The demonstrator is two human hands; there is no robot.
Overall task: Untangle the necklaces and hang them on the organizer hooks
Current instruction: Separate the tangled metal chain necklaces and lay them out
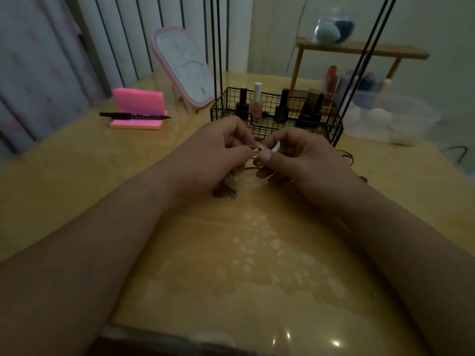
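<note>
A tangle of thin metal necklaces hangs between my hands down to the wooden table. My left hand pinches the chain at its upper end. Facing it fingertip to fingertip, my right hand pinches the same knot, with a small white pendant showing between its fingers. A dark cord trails off to the right from under my right hand. The black wire organizer stands just behind my hands, its tall black rods rising out of view. Its hooks are not visible.
Nail polish bottles stand in the wire basket. A pink mirror leans at the back, with pink sticky notes and a black marker to its left. A wooden shelf and a clear plastic tub sit at the right.
</note>
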